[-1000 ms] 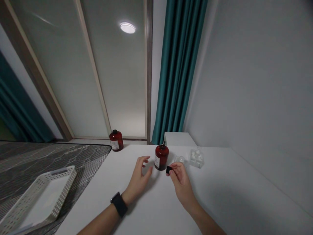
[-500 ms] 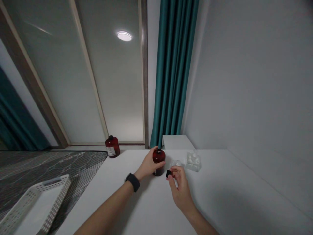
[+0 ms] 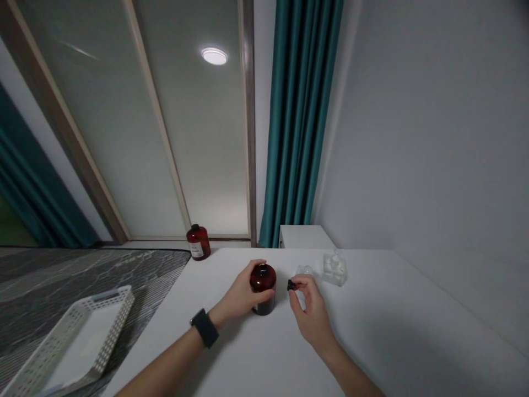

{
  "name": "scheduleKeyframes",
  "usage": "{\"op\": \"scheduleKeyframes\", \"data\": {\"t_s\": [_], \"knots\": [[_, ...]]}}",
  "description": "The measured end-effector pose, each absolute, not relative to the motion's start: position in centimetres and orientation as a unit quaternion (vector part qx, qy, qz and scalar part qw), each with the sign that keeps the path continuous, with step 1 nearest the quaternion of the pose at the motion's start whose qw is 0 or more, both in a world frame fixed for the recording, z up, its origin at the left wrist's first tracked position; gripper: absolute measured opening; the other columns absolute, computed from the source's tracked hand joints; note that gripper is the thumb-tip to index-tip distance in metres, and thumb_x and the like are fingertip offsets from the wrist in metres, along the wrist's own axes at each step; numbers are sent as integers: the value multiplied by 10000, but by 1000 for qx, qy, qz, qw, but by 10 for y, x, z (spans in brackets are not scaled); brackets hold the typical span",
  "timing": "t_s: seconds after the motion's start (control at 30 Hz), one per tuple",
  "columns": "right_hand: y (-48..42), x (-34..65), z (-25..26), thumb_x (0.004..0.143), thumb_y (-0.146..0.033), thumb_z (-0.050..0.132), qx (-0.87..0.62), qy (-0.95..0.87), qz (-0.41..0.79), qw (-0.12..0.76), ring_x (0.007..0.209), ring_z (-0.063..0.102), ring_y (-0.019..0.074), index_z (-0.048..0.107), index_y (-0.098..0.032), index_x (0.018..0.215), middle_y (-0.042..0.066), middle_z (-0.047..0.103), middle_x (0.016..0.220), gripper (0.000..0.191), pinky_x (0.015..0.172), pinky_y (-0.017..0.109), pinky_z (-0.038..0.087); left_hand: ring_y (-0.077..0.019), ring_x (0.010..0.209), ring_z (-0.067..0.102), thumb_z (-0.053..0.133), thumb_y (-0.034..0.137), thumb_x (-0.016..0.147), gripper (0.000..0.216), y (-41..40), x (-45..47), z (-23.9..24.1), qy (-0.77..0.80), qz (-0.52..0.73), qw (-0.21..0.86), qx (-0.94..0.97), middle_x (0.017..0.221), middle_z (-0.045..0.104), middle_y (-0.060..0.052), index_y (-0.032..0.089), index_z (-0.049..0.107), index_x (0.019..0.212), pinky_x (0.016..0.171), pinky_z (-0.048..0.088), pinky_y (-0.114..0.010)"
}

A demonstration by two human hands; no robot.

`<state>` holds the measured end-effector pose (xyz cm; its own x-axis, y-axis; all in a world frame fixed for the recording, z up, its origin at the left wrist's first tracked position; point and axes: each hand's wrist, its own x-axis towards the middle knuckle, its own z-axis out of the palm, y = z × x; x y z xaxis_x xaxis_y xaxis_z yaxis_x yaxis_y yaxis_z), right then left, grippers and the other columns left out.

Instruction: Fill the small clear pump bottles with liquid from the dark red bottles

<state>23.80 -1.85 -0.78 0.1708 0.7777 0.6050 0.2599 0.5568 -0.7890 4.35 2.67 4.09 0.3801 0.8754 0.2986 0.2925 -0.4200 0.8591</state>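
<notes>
One uncapped red-brown bottle [image 3: 268, 281] is held upright by the left hand [image 3: 239, 295], with the fingers and thumb curved snugly around its side. Just to the bottle's right, but apart from it, a small black cap [image 3: 291, 285] is pinched by the right hand [image 3: 312, 317]. A clear box [image 3: 334, 270] is seen farther right and behind the bottle. Behind it to the left, a capped red-brown bottle [image 3: 199, 243] can be seen.

Dark red bottle [image 3: 263, 280], black cap [image 3: 290, 285], teal curtain [image 3: 301, 121], streaked grey surface [image 3: 152, 270]
</notes>
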Motion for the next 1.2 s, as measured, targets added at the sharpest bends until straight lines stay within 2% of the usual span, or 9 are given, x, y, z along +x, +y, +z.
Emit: {"op": "scheduleKeyframes", "data": {"t_s": [0.27,0.6,0.87,1.0,1.13,1.2], "knots": [[-22,236,-6,919,-245,599,-435,-648,204,591,886,648,216,668,-220,1042,67,673,978,143,821,346,535,-285,1169,619,776,213,706,670,-8,32,36,396,399,393,727,1251,652,-88,208,494,1314,1071,448,-440],[-20,237,-17,915,-288,627,-452,-654,206,571,843,653,219,643,-209,975,49,678,873,101,786,340,523,-300,1172,608,776,206,675,708,-23,22,20,393,422,383,721,1273,620,-108,202,485,1321,1066,455,-457],[-27,222,8,937,-252,612,-381,-618,175,665,931,647,218,656,-224,965,75,670,948,60,812,343,555,-306,1189,589,792,199,650,763,-30,35,16,392,434,395,709,1287,601,-113,204,449,1331,1068,455,-458],[-30,213,18,919,-209,625,-351,-659,147,648,920,660,226,677,-241,981,74,687,947,87,811,369,567,-310,1160,597,801,220,657,747,-26,44,10,388,434,396,710,1273,601,-123,201,457,1319,1040,471,-463],[-31,211,19,914,-177,619,-345,-693,128,620,919,665,229,685,-255,1005,72,695,962,137,808,378,566,-335,1242,523,783,265,678,781,-25,40,10,337,452,330,757,1349,520,-147,206,417,1366,1087,421,-505],[-30,212,21,912,-165,618,-344,-704,117,610,922,665,226,689,-260,1019,68,697,970,160,816,374,562,-333,1245,505,735,286,726,717,-26,34,16,307,465,283,781,1331,511,-148,202,415,1363,1080,418,-510]]}}
